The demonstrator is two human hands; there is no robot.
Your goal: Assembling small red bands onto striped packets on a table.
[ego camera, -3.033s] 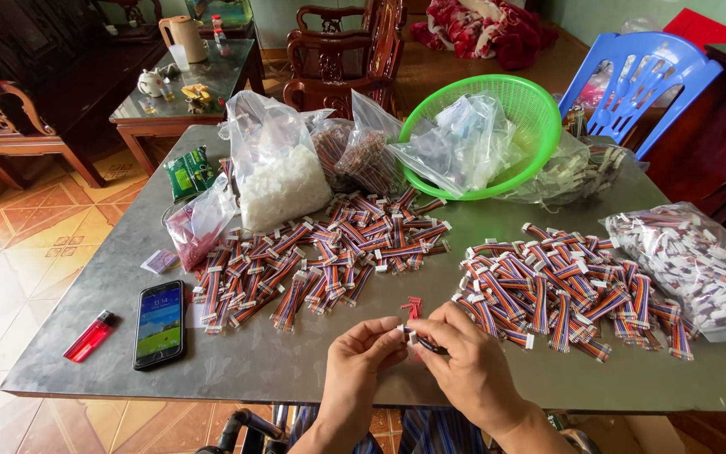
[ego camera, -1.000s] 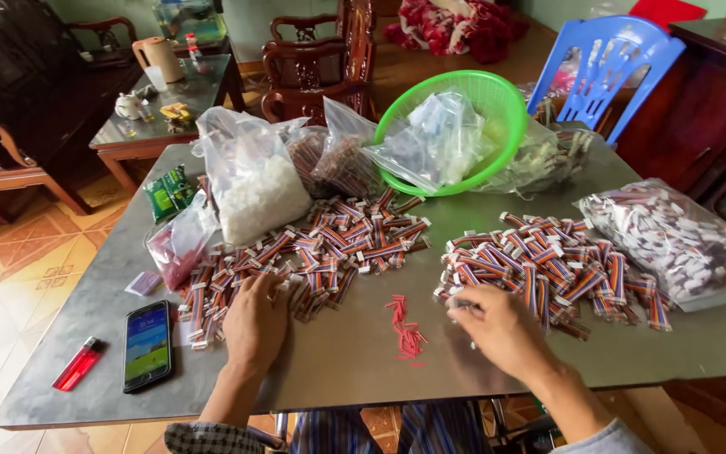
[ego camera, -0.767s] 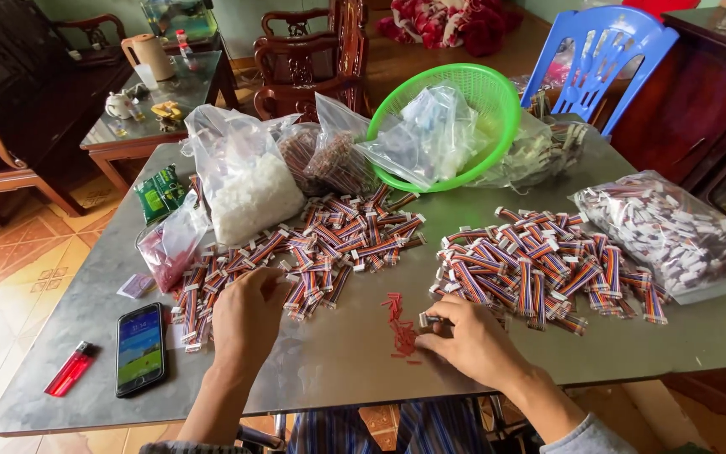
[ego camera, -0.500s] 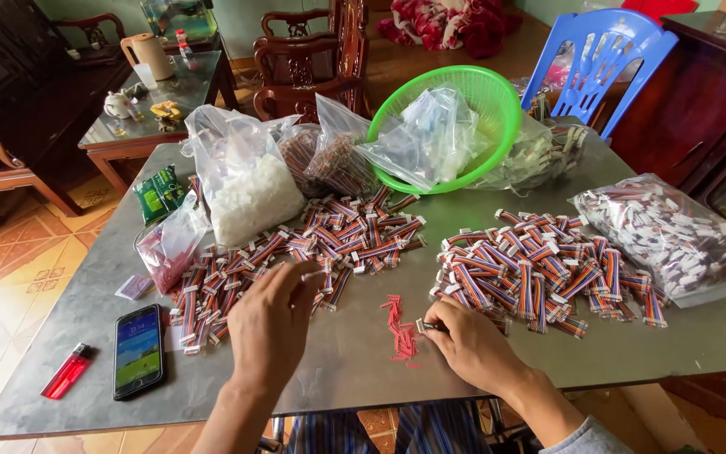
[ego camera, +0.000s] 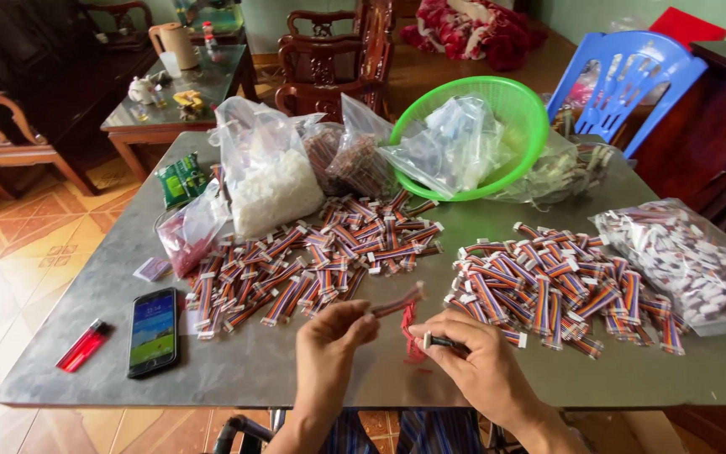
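My left hand (ego camera: 334, 336) pinches one short multicoloured ribbon cable (ego camera: 398, 301) by its end, lifted just above the grey table (ego camera: 254, 370). My right hand (ego camera: 472, 357) grips a small dark piece with a white connector (ego camera: 432, 340) at its tip, close to that cable. Between the hands lies a small bunch of red wires (ego camera: 411, 332). A pile of ribbon cables (ego camera: 313, 261) spreads to the left, a second pile (ego camera: 560, 286) to the right.
A green basket (ego camera: 472, 134) of plastic bags stands at the back, with bags of white and dark parts (ego camera: 275, 181) beside it. A bag of white connectors (ego camera: 686, 256) is far right. A phone (ego camera: 154, 330) and red lighter (ego camera: 82, 345) lie front left.
My left hand has left the left pile with one ribbon cable and come toward the middle. My right hand drew back from the right pile holding a small piece.
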